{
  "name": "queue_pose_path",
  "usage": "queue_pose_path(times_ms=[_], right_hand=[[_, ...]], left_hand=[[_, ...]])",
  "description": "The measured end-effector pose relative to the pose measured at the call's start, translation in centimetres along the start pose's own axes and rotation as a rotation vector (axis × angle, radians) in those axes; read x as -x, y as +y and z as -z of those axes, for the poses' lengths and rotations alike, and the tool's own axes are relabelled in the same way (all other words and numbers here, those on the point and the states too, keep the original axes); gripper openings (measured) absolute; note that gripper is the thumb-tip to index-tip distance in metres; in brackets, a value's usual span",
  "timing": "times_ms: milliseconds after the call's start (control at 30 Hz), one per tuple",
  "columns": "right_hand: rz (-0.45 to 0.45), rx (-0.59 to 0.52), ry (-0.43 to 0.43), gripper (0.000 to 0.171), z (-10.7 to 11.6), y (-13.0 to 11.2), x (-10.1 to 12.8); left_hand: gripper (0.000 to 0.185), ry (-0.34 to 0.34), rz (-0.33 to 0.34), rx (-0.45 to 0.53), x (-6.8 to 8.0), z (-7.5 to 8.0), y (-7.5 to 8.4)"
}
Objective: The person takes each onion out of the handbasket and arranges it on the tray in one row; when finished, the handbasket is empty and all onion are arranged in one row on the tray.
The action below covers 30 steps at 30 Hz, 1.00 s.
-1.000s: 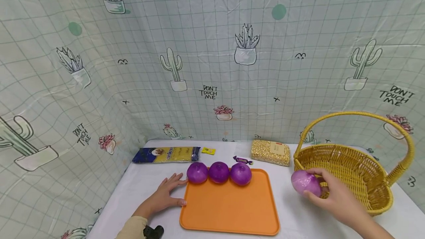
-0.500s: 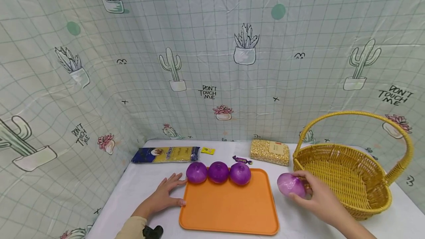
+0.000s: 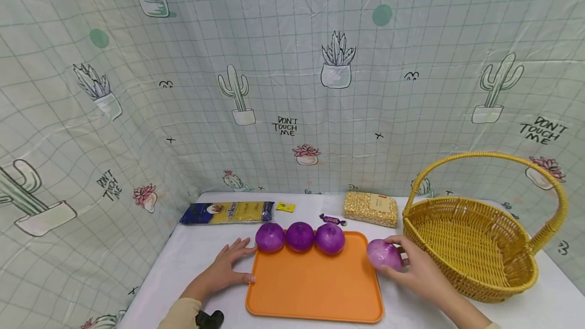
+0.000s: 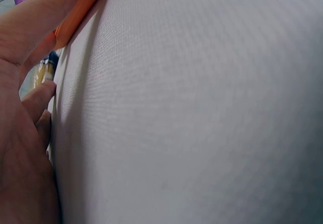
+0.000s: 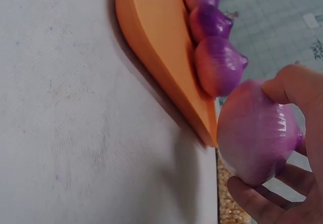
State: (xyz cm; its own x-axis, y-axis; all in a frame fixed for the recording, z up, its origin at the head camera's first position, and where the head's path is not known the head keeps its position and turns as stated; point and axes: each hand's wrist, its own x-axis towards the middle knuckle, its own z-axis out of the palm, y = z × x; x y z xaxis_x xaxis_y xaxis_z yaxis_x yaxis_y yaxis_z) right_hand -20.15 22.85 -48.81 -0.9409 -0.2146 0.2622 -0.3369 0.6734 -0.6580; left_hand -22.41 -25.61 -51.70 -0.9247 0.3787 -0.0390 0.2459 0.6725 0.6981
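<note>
My right hand (image 3: 416, 270) grips a light purple onion (image 3: 383, 255) between thumb and fingers, at the right edge of the orange tray (image 3: 315, 288). In the right wrist view the same onion (image 5: 255, 133) hangs above the white table. Three darker purple onions, a left one (image 3: 270, 237), a middle one (image 3: 300, 236) and a right one (image 3: 330, 238), stand in a row along the tray's far edge. My left hand (image 3: 224, 270) rests with spread fingers at the tray's left edge, thumb touching its rim; the left wrist view shows this hand (image 4: 25, 82) beside the table surface.
A yellow wicker basket (image 3: 457, 268) with a tall handle stands at the right. Along the back lie a blue and yellow packet (image 3: 228, 212), a small yellow packet (image 3: 285, 207), a purple wrapped candy (image 3: 332, 219) and a bag of corn kernels (image 3: 371, 208).
My right hand has carried the light purple onion leftward, from the basket's near-left rim to the tray's right edge. The left hand has stayed in place.
</note>
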Motion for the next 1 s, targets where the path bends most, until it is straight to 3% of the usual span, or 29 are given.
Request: queue_pose_path(times_ms=[433,1000], right_hand=[[-0.008,0.005,0.030,0.057,-2.4,0.2,-1.9],[0.084,0.071,0.091,0.057,-4.3,-0.1,-3.7]], left_hand=[[0.078,-0.013,0.007,0.000,-0.1,0.0,0.0],[0.079,-0.006,0.020,0.009,-0.1,0.0,0.0]])
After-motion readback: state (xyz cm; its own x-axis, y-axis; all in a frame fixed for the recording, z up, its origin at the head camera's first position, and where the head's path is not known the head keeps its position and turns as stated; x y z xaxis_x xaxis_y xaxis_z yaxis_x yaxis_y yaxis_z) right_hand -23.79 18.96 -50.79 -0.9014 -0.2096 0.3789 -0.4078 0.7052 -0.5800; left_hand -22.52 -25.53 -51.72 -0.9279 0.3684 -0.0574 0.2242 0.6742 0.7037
